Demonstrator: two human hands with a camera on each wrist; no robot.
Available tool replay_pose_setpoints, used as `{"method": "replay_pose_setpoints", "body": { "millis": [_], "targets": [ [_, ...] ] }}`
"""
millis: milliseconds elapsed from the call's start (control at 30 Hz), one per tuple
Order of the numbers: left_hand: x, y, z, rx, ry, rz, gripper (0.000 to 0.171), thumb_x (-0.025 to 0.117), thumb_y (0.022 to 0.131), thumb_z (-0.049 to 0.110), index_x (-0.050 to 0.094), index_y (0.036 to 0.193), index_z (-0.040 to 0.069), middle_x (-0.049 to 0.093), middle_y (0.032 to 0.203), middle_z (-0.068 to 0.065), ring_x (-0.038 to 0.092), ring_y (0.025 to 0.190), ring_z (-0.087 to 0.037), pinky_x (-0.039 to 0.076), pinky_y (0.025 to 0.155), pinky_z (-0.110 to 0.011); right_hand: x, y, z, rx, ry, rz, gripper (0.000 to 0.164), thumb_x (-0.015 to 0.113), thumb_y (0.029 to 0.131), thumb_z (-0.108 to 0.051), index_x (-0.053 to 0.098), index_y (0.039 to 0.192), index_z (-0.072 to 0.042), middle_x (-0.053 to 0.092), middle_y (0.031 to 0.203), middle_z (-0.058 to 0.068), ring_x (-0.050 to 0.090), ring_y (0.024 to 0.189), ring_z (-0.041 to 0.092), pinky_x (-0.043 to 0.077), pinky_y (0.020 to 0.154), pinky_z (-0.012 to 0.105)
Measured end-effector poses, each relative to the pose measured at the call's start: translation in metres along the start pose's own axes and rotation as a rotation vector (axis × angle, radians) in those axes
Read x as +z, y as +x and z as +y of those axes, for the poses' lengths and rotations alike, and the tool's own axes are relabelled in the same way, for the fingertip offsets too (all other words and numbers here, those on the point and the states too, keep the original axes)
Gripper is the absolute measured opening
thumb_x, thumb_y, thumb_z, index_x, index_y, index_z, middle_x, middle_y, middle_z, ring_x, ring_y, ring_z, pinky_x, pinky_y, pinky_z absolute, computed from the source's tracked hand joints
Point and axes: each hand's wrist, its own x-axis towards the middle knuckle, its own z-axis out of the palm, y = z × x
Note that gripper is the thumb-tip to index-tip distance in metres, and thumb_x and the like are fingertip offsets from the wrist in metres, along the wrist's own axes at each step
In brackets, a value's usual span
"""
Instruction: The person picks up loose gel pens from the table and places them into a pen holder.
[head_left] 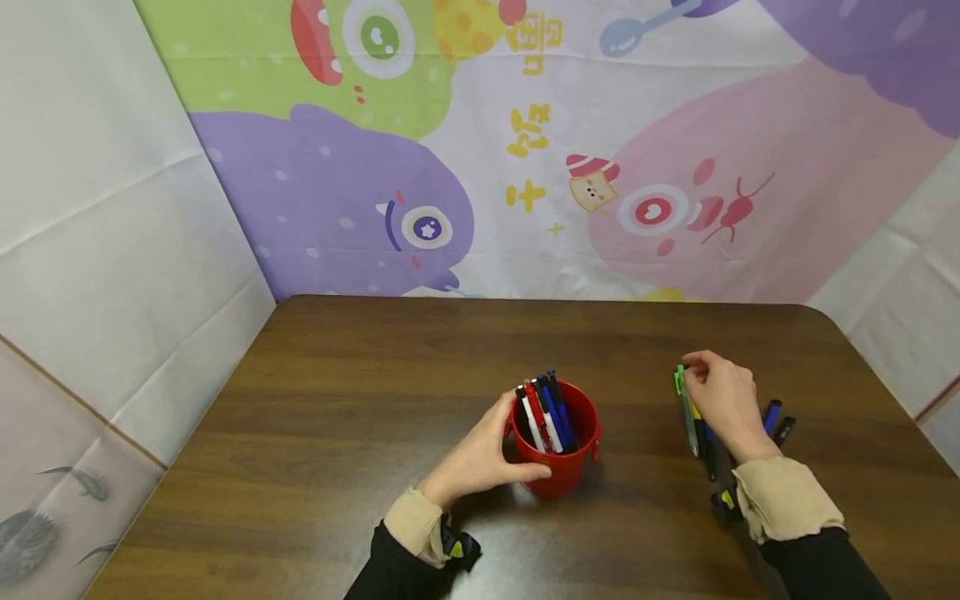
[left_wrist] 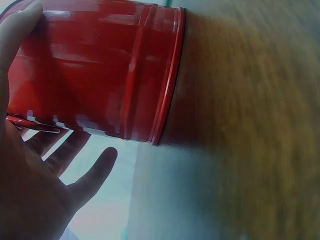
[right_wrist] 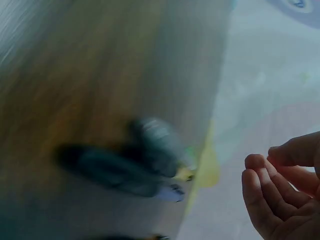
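Observation:
A red bucket (head_left: 562,475) with several red, white, black and blue pens (head_left: 551,417) in it stands upright on the table. My left hand (head_left: 476,462) holds the bucket from its left side, thumb across the front; the left wrist view shows thumb and fingers around the red wall. My right hand (head_left: 726,404) hovers over loose pens on the right, its fingertips close to a green pen (head_left: 688,417). In the right wrist view its fingers (right_wrist: 260,195) are loosely bent near the thumb, and nothing shows between them. Blurred pens (right_wrist: 120,172) lie below.
A blue pen (head_left: 772,414) and a black pen (head_left: 785,430) lie to the right of my right hand, partly hidden by it. The brown wooden table (head_left: 337,433) ends at a cartoon-printed cloth (head_left: 517,250) behind.

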Motion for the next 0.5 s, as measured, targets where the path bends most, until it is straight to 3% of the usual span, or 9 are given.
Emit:
{"method": "replay_pose_setpoints", "body": {
  "millis": [200,500],
  "targets": [
    [0.002,0.000,-0.007,0.018,-0.001,-0.005,0.088,0.074,0.070,0.045,0.024,0.140,0.025,0.039,0.133,0.002,0.040,0.118,-0.012,0.039,0.097,-0.034,0.007,-0.001,0.014,0.038,-0.044,-0.108,0.024,0.054,0.086,-0.010,0.064,0.102,0.006,0.064,0.087,0.020,0.051,0.058,0.018,0.043,0.051,0.036],
    [0.001,0.001,-0.008,0.030,0.000,0.002,0.088,0.073,0.071,0.044,0.024,0.141,0.024,0.039,0.134,0.001,0.040,0.117,-0.013,0.039,0.097,-0.034,0.016,0.008,0.016,0.047,-0.136,-0.169,0.022,0.057,0.083,-0.008,0.065,0.096,0.008,0.063,0.088,0.025,0.058,0.075,0.040,0.048,0.067,0.053]
  ]
}}
